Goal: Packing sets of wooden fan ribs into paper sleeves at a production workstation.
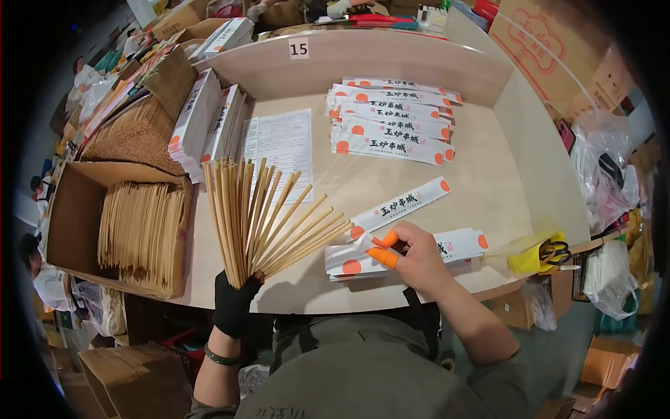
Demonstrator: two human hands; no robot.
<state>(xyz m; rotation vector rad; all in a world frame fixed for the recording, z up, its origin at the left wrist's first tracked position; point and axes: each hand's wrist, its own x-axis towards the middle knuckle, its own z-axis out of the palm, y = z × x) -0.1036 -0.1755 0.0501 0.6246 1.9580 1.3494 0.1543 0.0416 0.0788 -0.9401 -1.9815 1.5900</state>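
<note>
My left hand point(239, 300), in a black glove, is closed round the lower ends of a fanned bundle of bamboo chopsticks point(241, 223). The sticks spread upward and to the right. Orange finger covers show on the thumb and finger of my right hand point(415, 257), which pinches the end of a white paper chopstick sleeve point(364, 242). Under that hand lies a stack of sleeves point(342, 269), partly hidden by it. One sleeve point(412, 204) lies slantwise just beyond my fingers. Farther back, several sleeves point(394, 133) overlap in a row; what is inside them is hidden.
At left stand a cardboard box of chopsticks point(59, 230) and another heap of chopsticks point(132, 140). Upright sleeve bundles point(192, 119) lean beside a printed sheet point(279, 133). Low walls point(391, 59) edge the table. Black-handled scissors point(555, 251) hang in a yellow holder point(527, 258) at right.
</note>
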